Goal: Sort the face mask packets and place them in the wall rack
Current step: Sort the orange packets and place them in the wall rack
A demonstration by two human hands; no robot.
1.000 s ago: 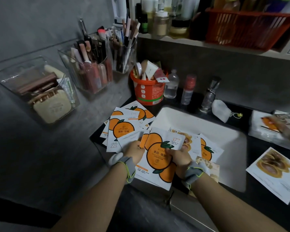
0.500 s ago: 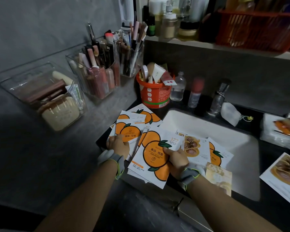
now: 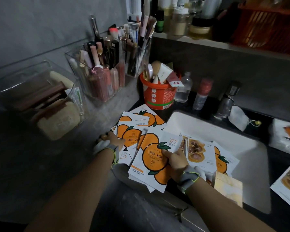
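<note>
On the dark bathroom counter [image 3: 278, 158], at six o'clock from the orange plastic tub [image 3: 158, 96], the right hand [image 3: 175, 160] pinches a stack of glossy white orange-printed mask packets [image 3: 151, 158], the left hand [image 3: 110, 142] grips a fanned batch [image 3: 132, 133] at nine o'clock; light, slippery, probably best pinched edgewise.

Orange-print mask packets [image 3: 151, 158] fanned, overlapping at sink's left edge; brown-print packet [image 3: 198, 152] among them.

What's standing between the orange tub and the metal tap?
A clear plastic bottle and a red-capped bottle, seen in the head view.
</note>
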